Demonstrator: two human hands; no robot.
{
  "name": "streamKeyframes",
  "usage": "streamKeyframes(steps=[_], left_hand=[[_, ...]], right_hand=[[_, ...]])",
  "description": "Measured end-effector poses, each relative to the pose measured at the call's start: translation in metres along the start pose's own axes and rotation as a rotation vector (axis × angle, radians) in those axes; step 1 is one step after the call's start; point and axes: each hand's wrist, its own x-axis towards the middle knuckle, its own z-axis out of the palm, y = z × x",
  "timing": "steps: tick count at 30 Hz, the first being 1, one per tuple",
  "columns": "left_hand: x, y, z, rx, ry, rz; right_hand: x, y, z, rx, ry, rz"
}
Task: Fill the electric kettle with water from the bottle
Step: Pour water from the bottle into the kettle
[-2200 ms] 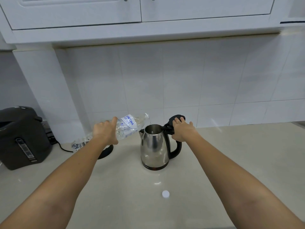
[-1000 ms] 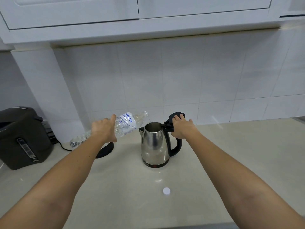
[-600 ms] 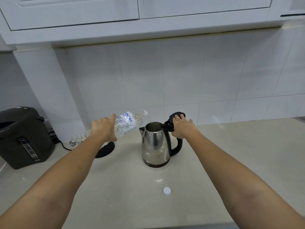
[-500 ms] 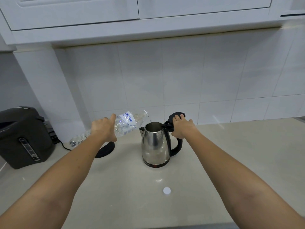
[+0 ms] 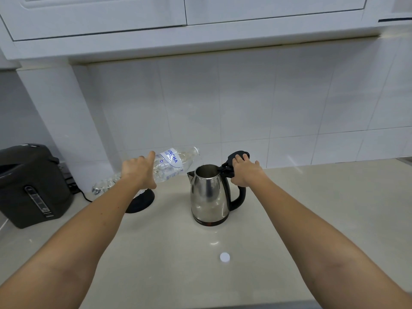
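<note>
- Our left hand (image 5: 139, 172) grips the tilted bottle (image 5: 165, 167), a thin stream of water falling into the open kettle (image 5: 208, 195) on the desk (image 5: 312, 208).
- Our right hand (image 5: 244, 171) clasps the kettle's lid (image 5: 237, 154) and handle.
- 1 white cap (image 5: 224, 257) lies nearer; the black base (image 5: 140, 201) stands left.

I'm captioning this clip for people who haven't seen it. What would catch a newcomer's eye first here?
The steel kettle standing mid-counter with its lid open, off its black base, which lies to its left. Above its mouth the left hand tips a clear water bottle, a thin trickle falling in, while the right hand grips the handle top. A dark hot-water dispenser sits far left; a white cap lies nearer the camera.
</note>
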Motion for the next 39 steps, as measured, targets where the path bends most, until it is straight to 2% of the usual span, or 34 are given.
streamKeyframes(steps=[39], left_hand=[[0.004,-0.007,-0.012,0.024,0.007,0.006]], right_hand=[[0.003,0.000,0.003,0.008,0.002,0.003]])
